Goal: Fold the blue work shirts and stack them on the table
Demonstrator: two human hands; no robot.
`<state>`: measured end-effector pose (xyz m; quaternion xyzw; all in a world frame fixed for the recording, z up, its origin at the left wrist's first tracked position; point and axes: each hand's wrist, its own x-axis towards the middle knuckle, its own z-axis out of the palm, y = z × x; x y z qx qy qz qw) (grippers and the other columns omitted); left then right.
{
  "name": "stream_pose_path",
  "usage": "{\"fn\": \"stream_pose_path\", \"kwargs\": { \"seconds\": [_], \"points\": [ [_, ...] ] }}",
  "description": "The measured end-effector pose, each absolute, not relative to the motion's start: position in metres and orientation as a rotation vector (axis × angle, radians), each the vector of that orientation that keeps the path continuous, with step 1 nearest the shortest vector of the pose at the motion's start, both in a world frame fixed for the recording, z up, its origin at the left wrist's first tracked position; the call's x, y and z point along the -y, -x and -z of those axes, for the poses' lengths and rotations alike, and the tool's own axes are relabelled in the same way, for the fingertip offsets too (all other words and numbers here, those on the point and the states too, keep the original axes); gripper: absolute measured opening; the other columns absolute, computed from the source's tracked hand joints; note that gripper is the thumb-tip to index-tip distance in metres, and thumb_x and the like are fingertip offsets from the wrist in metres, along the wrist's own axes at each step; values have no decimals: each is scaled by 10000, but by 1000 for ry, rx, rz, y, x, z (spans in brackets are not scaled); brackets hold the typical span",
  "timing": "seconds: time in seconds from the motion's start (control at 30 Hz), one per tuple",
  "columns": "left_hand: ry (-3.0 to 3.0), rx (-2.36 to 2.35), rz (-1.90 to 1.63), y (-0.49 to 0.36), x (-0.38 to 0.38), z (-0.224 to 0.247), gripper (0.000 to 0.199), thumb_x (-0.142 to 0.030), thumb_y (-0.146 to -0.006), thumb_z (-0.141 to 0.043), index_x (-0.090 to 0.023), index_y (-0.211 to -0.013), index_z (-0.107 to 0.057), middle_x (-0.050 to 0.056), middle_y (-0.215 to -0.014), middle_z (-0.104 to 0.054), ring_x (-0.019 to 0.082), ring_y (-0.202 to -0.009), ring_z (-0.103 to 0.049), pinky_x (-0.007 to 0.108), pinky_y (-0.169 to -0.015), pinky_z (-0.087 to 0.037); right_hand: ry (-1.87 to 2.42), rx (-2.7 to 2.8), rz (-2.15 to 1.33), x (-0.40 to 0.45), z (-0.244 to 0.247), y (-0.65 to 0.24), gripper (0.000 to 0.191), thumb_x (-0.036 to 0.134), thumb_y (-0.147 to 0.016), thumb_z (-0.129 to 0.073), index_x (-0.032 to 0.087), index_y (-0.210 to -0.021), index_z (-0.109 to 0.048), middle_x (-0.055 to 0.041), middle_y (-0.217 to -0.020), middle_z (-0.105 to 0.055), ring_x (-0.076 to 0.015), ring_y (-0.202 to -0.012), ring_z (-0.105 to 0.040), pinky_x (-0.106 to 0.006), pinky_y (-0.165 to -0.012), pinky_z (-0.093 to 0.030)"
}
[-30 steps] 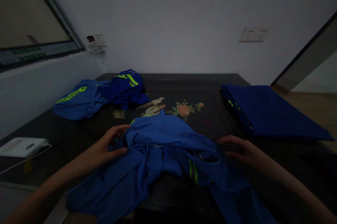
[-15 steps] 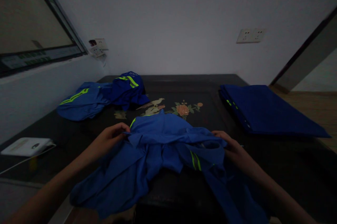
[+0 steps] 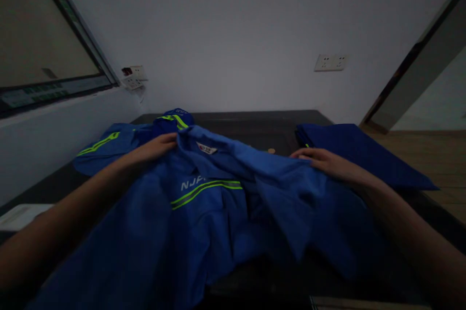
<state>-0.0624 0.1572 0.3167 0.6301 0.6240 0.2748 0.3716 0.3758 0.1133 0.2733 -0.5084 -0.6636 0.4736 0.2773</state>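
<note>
A blue work jacket [image 3: 218, 222] with a yellow-green reflective stripe hangs between my two hands, raised above the dark table. Its collar edge faces up, with a small white label inside and partly hidden white letters on the cloth below. My left hand [image 3: 162, 144] is closed on the collar at the left. At the right, my right hand [image 3: 322, 159] grips the upper edge of the jacket near the shoulder. The lower folds and sleeves droop toward me, blurred and dark.
Crumpled blue garments [image 3: 105, 142] with reflective stripes lie at the table's back left. A folded dark blue garment [image 3: 360, 155] lies at the right. A white device [image 3: 22, 215] sits at the left edge, partly behind my arm. The wall [image 3: 233, 38] rises behind the table.
Both hands have moved up, lifting the bunched jacket off the table. It has opened out, so the collar label, letters and stripe now show.
</note>
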Motion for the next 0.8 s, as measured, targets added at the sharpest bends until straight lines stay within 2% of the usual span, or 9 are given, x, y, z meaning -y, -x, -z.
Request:
{"fn": "stream_pose_path", "kwargs": {
  "seconds": [0.1, 0.2, 0.33, 0.47, 0.6, 0.67, 0.8],
  "points": [
    [-1779, -1664, -314, 72, -180, -270, 478, -575, -653, -631, -164, -895, -665, 48, -901, -725, 235, -865, -667, 328, -809, -549, 1396, 2150, -1357, -143, -225, -376, 509, 591, -725, -630, 143, -951, -719, -91, -1038, -713, -266, -990, -634, -343, -894, -471],
    [-1954, -1736, -164, 77, -183, -239, 453, -551, -701, -555, -174, -924, -669, 82, -993, -719, 255, -933, -666, 307, -821, -524, 1408, 2349, -1245, -159, -195, -375, 466, 511, -756, -608, 136, -1010, -721, -93, -1066, -713, -265, -1005, -640, -333, -902, -472],
    [-2018, -1876, -102, 83, -181, -229, 481, -558, -737, -475, -165, -936, -667, 111, -971, -720, 271, -932, -665, 301, -770, -511, 1539, 2461, -1036, -174, -189, -369, 389, 350, -701, -661, 156, -1032, -725, -94, -1081, -714, -259, -1012, -642, -311, -887, -477],
    [-1965, -1882, -85, 95, -178, -234, 455, -576, -663, -552, -181, -859, -663, 89, -921, -721, 268, -890, -660, 292, -739, -496, 1487, 2512, -1142, -182, -189, -351, 404, 345, -730, -615, 134, -1061, -711, -97, -1033, -724, -237, -911, -662, -292, -790, -494],
    [-2019, -1924, -251, 103, -170, -249, 438, -556, -601, -620, -189, -838, -641, 50, -863, -700, 241, -838, -644, 275, -708, -478, 1507, 2377, -1083, -175, -193, -340, 295, 388, -668, -663, 150, -832, -719, -53, -849, -723, -222, -814, -645, -281, -715, -480],
    [-2072, -1932, -382, 105, -165, -266, 411, -562, -623, -608, -191, -801, -624, 30, -811, -681, 225, -806, -626, 265, -681, -466, 1507, 2201, -1029, -167, -207, -344, 319, 458, -642, -691, 155, -741, -679, -34, -757, -692, -205, -754, -628, -277, -673, -468],
    [-2136, -1898, -762, 103, -150, -322, 404, -573, -652, -608, -176, -723, -580, -1, -718, -620, 178, -734, -572, 229, -632, -445, 1422, 1812, -1063, -142, -265, -366, 435, 584, -609, -727, 178, -702, -599, 9, -656, -622, -146, -613, -573, -251, -562, -430]
  ]
}}
